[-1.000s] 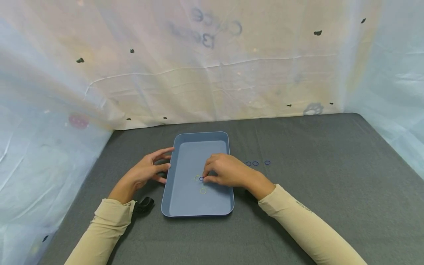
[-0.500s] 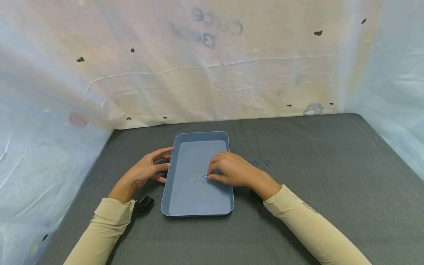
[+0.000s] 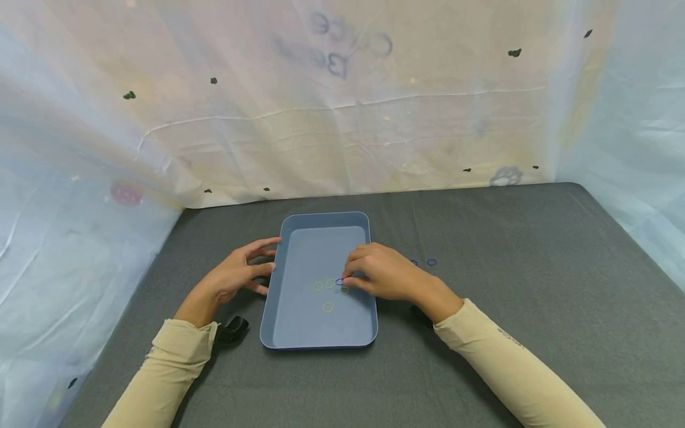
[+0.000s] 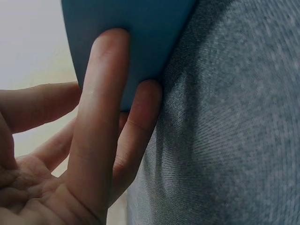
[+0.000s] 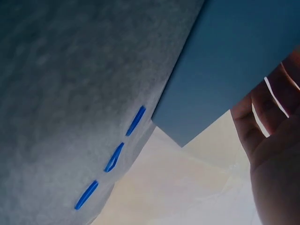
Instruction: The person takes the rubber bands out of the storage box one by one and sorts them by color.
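A blue-grey rectangular tray (image 3: 318, 333) lies on the cloth-covered table. My left hand (image 3: 235, 274) touches its left wall with straight, spread fingertips; in the left wrist view those fingers (image 4: 110, 61) lie against the tray's outer side. Over the tray's right half, my right hand (image 3: 382, 270) pinches a small blue rubber band (image 3: 339, 282) between thumb and forefinger, low over the tray floor. Several thin yellow rubber bands, among them one yellow band (image 3: 327, 307) nearest the front, lie loose in the tray. The right wrist view hides the fingertips behind the tray wall.
Right of the tray, three blue bands (image 5: 114, 157) rest on the grey tablecloth (image 3: 508, 285); the right arm partly covers them in the head view. A black strap piece (image 3: 232, 331) sits by the left cuff. Pale sheeting (image 3: 342, 148) hangs behind the table.
My right hand has moved right and slightly away inside the tray, the blue band moving with it. More yellow bands are uncovered. The left hand and the tray stay put.
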A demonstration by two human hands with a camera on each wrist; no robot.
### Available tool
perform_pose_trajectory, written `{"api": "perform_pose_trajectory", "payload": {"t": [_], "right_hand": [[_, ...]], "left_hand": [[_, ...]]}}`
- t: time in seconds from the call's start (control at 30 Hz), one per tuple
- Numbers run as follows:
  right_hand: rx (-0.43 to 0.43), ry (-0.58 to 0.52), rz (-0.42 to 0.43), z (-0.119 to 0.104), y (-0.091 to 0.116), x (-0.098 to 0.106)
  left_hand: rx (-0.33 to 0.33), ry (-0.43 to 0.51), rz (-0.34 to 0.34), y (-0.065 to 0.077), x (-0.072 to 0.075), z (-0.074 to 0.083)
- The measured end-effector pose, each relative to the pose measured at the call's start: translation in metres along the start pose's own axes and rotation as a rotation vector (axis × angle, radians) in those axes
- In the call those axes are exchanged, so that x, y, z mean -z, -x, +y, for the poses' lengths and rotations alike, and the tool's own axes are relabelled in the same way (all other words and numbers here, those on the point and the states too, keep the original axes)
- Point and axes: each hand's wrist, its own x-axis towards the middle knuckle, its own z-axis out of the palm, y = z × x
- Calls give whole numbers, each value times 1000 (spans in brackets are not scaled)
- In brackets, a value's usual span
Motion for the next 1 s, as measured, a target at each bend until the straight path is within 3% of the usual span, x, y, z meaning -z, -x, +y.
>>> {"api": "perform_pose_trajectory", "payload": {"t": [0.43,1.0], "right_hand": [[-20,-79,21,4,8,4],[-49,-87,71,7,17,10]], "left_hand": [[-13,4,-5,-1,1,-1],[11,-1,-4,-3,3,-1]]}}
